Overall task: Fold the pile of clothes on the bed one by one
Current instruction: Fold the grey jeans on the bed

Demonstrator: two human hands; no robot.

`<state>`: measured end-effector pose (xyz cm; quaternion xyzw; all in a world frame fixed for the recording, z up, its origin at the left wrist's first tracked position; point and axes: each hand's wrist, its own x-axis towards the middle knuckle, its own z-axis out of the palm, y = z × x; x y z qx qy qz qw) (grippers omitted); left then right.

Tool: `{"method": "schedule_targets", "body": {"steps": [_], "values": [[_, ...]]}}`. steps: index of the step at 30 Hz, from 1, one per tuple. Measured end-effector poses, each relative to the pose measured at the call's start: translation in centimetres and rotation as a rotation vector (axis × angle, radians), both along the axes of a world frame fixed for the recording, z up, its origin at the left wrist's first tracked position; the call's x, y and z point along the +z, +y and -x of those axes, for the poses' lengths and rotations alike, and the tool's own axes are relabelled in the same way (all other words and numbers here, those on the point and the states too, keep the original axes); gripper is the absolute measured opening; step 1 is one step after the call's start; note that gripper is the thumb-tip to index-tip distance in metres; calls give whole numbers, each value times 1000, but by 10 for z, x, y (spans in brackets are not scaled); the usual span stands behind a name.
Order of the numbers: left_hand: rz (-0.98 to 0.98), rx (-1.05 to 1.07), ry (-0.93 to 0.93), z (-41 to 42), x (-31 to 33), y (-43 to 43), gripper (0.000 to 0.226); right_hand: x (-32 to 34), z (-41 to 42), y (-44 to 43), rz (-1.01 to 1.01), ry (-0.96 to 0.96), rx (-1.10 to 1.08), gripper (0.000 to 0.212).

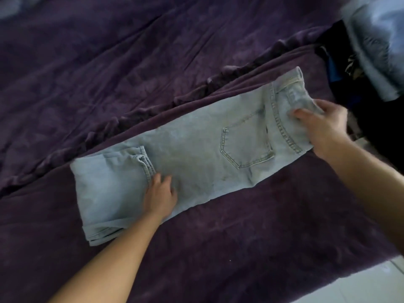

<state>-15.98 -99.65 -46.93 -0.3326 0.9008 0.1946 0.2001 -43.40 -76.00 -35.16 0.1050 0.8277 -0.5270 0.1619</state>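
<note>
Head view: light-blue jeans (196, 154) lie flat along the near side of the purple bed (196, 248), legs stacked, back pocket up, hems turned back onto the legs at the left end. Left hand (160, 194) rests open, fingers straight, pressing the denim just beside the hems. Right hand (323, 125) grips the waistband end, fingers curled. Pile of clothes (371, 51) sits at the bed's far right edge.

Dim, soft daylight; slight overall blur, corners smeared and bent by wide-angle distortion.
</note>
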Motion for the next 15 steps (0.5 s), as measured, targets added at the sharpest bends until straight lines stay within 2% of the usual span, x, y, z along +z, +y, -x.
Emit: {"method": "schedule_targets", "body": {"steps": [2,4,7,9,10,13,15], "values": [[-11,93,98,-11,13,-1,41,23,-32,-30,-59,138,199,10],[48,73,129,-32,23,-4,50,30,-68,-60,-166,245,421,18],[126,-77,2,-77,29,-13,77,14,-119,-106,-310,374,686,33],[163,-161,-102,-105,24,-21,85,-14,-150,-135,-362,402,834,33],[182,-175,-128,-115,20,-24,76,-31,-165,-148,-399,398,906,32],[249,-118,-19,-120,13,-29,27,-73,-199,-174,-545,327,1092,29],[210,22,126,-110,16,-31,26,-89,-210,-176,-591,278,1151,30]]}}
